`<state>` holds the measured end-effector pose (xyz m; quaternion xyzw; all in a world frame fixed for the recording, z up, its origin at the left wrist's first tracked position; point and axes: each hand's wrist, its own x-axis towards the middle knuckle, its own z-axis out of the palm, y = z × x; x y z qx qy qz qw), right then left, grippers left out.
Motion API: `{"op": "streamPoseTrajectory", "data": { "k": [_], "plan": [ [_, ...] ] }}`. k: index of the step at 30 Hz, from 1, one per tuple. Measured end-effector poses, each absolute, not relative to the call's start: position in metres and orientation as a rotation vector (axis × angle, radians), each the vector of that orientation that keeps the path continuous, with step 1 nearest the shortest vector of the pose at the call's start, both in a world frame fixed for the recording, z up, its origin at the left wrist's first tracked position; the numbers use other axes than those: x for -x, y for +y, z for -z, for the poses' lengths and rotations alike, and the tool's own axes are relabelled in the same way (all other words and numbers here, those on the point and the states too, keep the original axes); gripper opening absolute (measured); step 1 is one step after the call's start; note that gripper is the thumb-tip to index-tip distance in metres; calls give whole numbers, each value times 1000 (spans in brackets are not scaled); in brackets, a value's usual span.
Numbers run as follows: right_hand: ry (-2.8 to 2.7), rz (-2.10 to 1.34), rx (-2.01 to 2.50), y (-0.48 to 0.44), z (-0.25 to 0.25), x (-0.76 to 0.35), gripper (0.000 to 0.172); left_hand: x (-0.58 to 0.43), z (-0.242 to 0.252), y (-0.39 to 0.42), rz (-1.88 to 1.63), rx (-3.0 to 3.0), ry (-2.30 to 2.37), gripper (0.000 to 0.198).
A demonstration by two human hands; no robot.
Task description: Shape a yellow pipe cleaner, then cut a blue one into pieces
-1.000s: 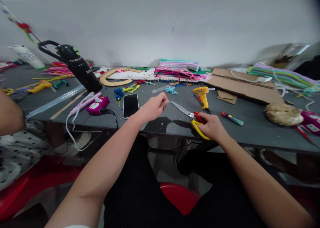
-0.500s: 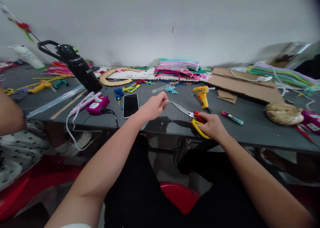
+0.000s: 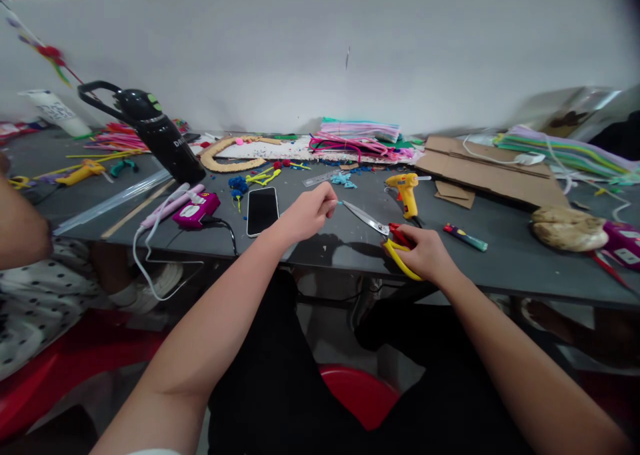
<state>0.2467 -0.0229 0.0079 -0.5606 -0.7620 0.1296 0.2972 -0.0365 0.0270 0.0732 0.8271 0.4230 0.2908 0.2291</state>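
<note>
My right hand [image 3: 424, 250] is wrapped round the red and yellow handles of a pair of scissors [image 3: 367, 219], whose silver blades point left. My left hand [image 3: 315, 210] is closed in a pinch, with a tiny bluish tip showing between its fingers and the scissor points; what it belongs to is too small to make out. Left of my left hand a phone [image 3: 263, 211] lies on the dark table. Small light-blue pieces [image 3: 345, 180] lie just behind my hands, beside a clear ruler [image 3: 319, 178]. A yellow glue gun [image 3: 406, 192] rests behind the scissors.
A black bottle [image 3: 167, 145], a purple box [image 3: 197, 210] with cables and clear sticks [image 3: 110, 202] are at left. Cardboard [image 3: 485, 168], a glue stick-like tube [image 3: 465, 237] and a brownish-white lump [image 3: 569, 228] are at right. Another person's arm [image 3: 23, 222] reaches in at far left.
The scissors and my right hand have shifted very slightly right. My left hand stays nearly still in its pinch.
</note>
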Motion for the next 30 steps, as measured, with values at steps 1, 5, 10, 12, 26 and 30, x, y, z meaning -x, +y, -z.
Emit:
{"op": "streamPoseTrajectory", "data": {
  "k": [1, 5, 10, 12, 26, 30],
  "plan": [
    [-2028, -343, 1492, -23, -8, -247, 29, 36, -73, 27, -798, -2275, 1161, 10],
    [-2035, -330, 1499, -22, -8, -247, 29, 37, -72, 27, -789, -2276, 1156, 9],
    [-2041, -329, 1514, -21, -7, -248, 28, 37, -73, 27, -783, -2285, 1161, 10],
    [-2044, -328, 1509, -21, -7, -248, 26, 37, -73, 27, -782, -2285, 1158, 10],
    [-2030, -299, 1504, -21, -7, -248, 24, 36, -73, 26, -783, -2284, 1177, 9],
    [-1995, -322, 1497, -23, -10, -246, 27, 36, -72, 27, -787, -2283, 1175, 8]
  ]
}}
